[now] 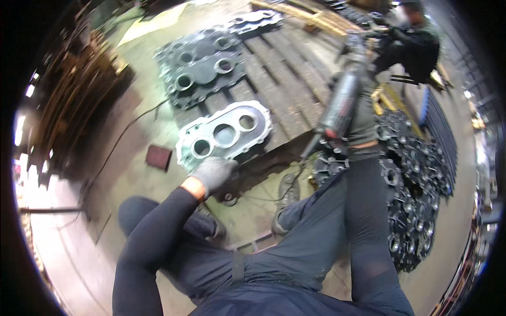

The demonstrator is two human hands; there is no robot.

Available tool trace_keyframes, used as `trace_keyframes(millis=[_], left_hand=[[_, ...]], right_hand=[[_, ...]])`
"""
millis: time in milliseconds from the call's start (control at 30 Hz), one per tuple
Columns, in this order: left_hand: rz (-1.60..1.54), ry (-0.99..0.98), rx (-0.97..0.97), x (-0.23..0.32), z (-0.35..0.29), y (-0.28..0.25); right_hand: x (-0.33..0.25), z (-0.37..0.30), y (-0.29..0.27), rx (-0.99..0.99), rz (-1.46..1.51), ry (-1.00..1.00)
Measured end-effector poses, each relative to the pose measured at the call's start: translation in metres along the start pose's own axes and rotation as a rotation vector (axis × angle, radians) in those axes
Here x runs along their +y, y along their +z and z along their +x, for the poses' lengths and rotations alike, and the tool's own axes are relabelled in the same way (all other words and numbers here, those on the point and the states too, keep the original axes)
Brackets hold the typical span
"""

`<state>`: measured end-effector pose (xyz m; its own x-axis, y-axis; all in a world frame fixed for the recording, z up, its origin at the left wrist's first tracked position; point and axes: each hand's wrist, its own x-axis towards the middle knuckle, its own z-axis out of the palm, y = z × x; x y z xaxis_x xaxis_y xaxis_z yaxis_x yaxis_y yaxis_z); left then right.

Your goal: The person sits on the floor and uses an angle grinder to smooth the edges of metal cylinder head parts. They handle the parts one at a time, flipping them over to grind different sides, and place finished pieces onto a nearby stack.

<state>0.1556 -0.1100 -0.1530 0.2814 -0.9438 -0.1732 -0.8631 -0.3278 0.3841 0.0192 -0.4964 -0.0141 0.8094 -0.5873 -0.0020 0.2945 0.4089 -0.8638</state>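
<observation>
A pale, machined metal housing [258, 138] with three round openings lies at the pallet's near edge. My left hand [213, 175], in a light grey glove, is closed at the housing's near rim; its fingertips are partly hidden. Out to the right, my right hand [363, 118], in a darker glove, grips a long black corded power grinder [342, 97] with a red band. The grinder points away from me, and its working end is too blurred to make out. Its cord [295, 181] trails down from the rear end. The tool is apart from the housing.
Darker housings [203, 76] sit farther back on the wooden pallet [287, 68]. A dark red block [158, 157] lies on the floor at left. Heaped metal parts [411, 184] stand right of my leg. Stacked boards [79, 95] are far left; another person [414, 45] is at upper right.
</observation>
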Motion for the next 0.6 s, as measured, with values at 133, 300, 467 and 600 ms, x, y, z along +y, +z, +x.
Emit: trace_keyframes(millis=[133,300,467,600], left_hand=[[0.063,-0.166,-0.160,-0.028,-0.018,0.038],[0.126,-0.292,-0.016,-0.048,0.003,0.058],[0.238,-0.351,0.049,-0.045,0.041,0.082],[0.365,-0.330,0.153,-0.047,0.066,0.110]], right_hand=[[0.001,-0.013,0.020,0.082,0.013,-0.002],[-0.007,-0.012,0.015,0.146,-0.003,-0.018],[-0.001,-0.003,0.001,0.042,0.122,-0.036],[0.000,-0.003,0.000,-0.037,0.141,-0.001]])
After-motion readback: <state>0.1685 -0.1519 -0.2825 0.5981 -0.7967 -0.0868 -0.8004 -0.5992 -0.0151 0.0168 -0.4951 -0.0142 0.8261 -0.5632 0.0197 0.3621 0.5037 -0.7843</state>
